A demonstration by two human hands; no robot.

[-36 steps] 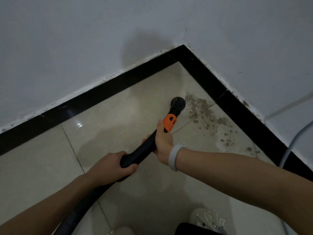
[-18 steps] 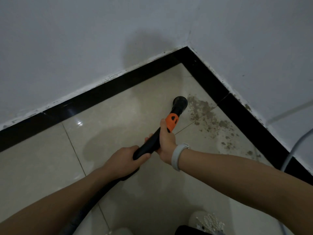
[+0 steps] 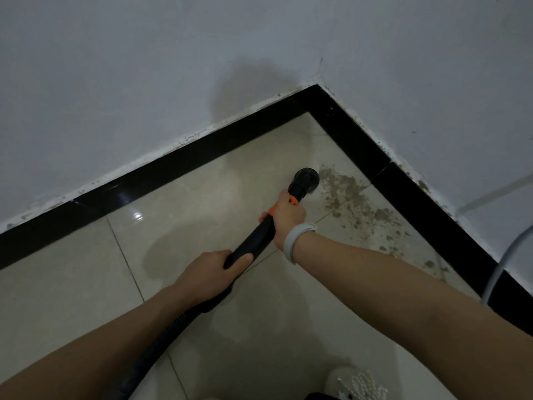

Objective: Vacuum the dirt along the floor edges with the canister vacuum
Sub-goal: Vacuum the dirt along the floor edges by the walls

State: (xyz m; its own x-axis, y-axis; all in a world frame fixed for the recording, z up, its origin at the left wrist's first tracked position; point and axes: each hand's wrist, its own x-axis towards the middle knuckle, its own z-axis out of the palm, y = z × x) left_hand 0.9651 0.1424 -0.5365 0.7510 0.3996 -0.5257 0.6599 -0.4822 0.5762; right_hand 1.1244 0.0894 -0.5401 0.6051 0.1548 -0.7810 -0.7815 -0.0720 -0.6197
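Hands of a person grip a rigid black plastic vacuum wand (image 3: 253, 241) with an orange collar, aimed at a tiled floor corner. Right hand (image 3: 288, 217) wraps fully round the wand near the collar; left hand (image 3: 213, 272) closes round its lower end, where the ribbed flexible black hose (image 3: 161, 336) begins. Round black nozzle (image 3: 306, 178) sits at the edge of a patch of brown dirt (image 3: 354, 203) beside the black skirting (image 3: 403, 180). The wand looks light and stiff, best steered with this two-handed hold; the hose would bend. No containers are in view; the canister is out of sight.
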